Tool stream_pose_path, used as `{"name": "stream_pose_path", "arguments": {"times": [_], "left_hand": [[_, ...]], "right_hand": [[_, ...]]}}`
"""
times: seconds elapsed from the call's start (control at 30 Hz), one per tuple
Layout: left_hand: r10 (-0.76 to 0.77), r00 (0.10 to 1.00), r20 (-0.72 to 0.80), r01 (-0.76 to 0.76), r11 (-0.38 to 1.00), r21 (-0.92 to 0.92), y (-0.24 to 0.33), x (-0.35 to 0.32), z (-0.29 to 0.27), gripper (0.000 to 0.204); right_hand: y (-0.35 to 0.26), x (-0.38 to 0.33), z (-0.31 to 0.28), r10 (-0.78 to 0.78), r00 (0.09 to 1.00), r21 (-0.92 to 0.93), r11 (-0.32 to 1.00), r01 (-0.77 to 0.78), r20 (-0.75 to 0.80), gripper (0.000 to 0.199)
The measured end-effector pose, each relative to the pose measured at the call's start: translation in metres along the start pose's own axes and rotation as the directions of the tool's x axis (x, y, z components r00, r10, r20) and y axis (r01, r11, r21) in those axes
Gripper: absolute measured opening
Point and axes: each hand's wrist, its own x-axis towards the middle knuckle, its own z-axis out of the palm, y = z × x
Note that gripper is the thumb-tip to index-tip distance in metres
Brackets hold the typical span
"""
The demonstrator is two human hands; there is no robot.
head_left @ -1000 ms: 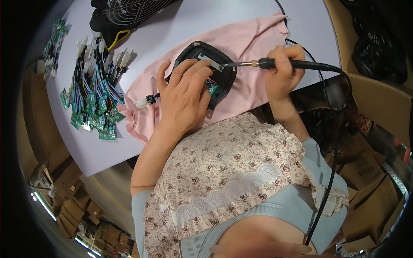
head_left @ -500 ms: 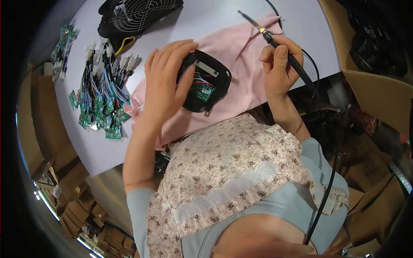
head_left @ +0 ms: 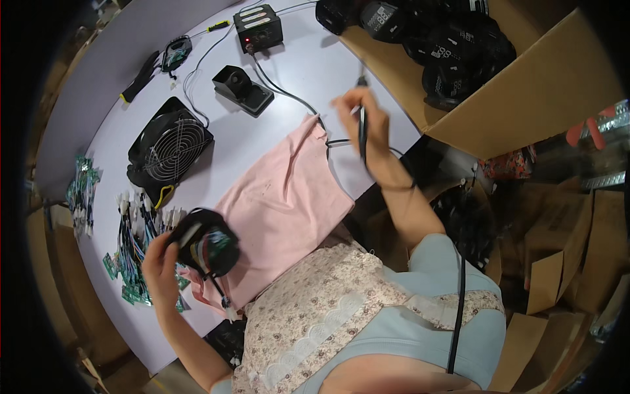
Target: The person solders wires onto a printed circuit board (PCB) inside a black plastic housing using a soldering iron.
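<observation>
Left fingers (head_left: 155, 250) grip black housing (head_left: 225, 252); wired boards (head_left: 130, 241) beside, fan (head_left: 174, 152) beyond.

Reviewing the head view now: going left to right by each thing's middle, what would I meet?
Small bundle of green circuit boards, bare left hand, black rounded plastic shell, black boxy unit with a red light, right hand holding a black pen-shaped soldering iron, open brown cardboard box.

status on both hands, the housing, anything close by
Left hand gripping housing, lead trailing out; right hand holding soldering iron; wired boards close by left hand.
</observation>
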Motion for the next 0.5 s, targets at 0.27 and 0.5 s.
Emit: {"name": "stream_pose_path", "arguments": {"times": [0.27,0.5], "left_hand": [[-0.422,0.678,-0.602,0.229,0.9,-0.372,-0.057,-0.218,-0.084,0.036],[-0.695,0.227,-0.682,0.549,0.67,-0.5,-0.146,-0.399,-0.042,0.042]], "right_hand": [[0.134,0.14,0.009,-0.25,0.966,-0.604,0.761,0.237,0.064,0.028],[0.203,0.203,0.057,-0.026,0.958,-0.896,0.349,0.275,0.284,0.039]]}}
